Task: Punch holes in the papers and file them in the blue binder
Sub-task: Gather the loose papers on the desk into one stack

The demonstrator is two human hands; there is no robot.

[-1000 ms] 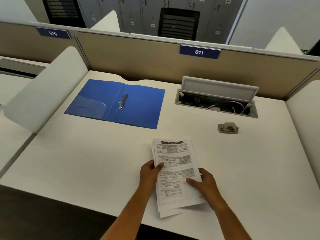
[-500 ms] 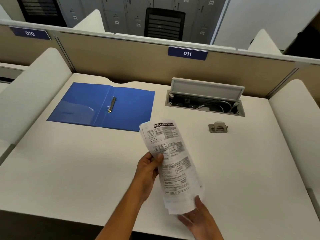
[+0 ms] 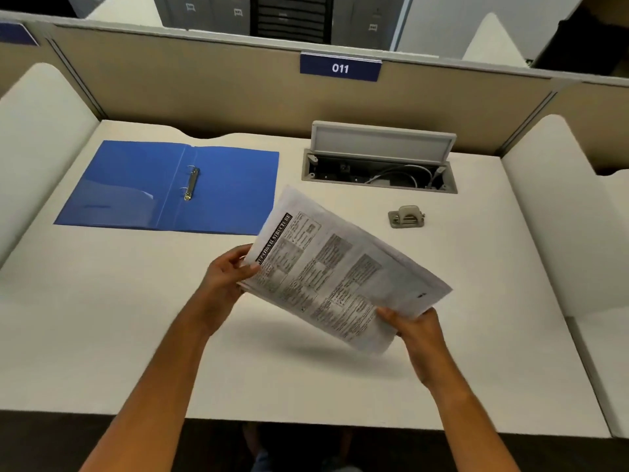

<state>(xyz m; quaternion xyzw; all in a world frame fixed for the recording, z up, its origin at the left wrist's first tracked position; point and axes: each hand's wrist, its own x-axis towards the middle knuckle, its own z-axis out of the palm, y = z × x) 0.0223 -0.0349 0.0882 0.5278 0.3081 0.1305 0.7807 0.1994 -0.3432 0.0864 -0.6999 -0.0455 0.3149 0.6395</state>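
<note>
Papers [image 3: 340, 277] hang tilted above the white desk [image 3: 102, 335], left hand [image 3: 228, 277] pinching their headed end, right hand [image 3: 418, 330] gripping the opposite corner. Beyond the left hand the blue binder [image 3: 231, 189] lies open flat; beyond the right sit the hole punch [image 3: 406, 217] and an open cable hatch [image 3: 379, 172], then a beige partition [image 3: 204, 97]. The sheets hide most of each grip; the small print blurs.

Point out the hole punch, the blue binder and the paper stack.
Small beige hole punch [image 3: 406, 217]: head view, top lever.
Open blue plastic ring binder [image 3: 235, 189]: head view, right inner cover.
Stack of printed white papers [image 3: 340, 277]: head view, top sheet's middle.
</note>
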